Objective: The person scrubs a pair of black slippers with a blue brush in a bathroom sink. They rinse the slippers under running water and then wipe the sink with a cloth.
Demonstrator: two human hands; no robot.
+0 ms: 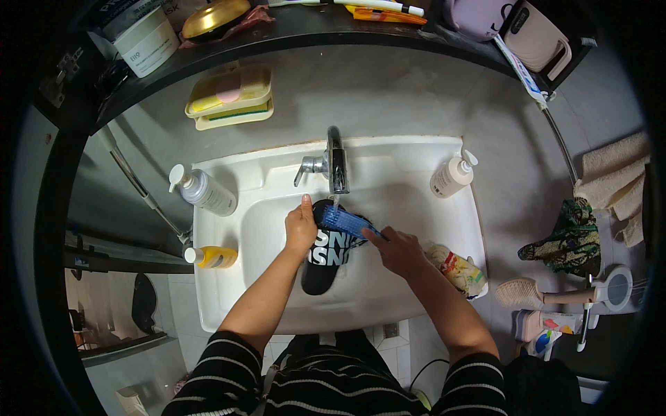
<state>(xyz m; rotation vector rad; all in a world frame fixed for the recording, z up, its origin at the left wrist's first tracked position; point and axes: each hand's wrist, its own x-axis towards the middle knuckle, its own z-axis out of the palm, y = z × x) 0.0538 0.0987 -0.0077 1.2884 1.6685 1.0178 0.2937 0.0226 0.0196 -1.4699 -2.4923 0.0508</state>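
A black slide sandal [319, 281] with pale lettering on its strap is held tilted over the white sink basin [267, 222]. My left hand [300, 227] grips the sandal's left side, thumb pointing up. In my right hand [401, 253] is a blue scrubbing brush [347, 222], its head laid across the far end of the sandal under the faucet. Water runs from the chrome faucet [337, 166] onto the brush and sandal. The brush head covers part of the sandal.
On the sink's left stand a clear pump bottle [208, 194] and a yellow bottle [216, 257]. At right are a white pump bottle [451, 177] and a crumpled plastic packet [458, 270]. A dark shelf [305, 35] crosses above; a soap dish [231, 93] hangs on the wall.
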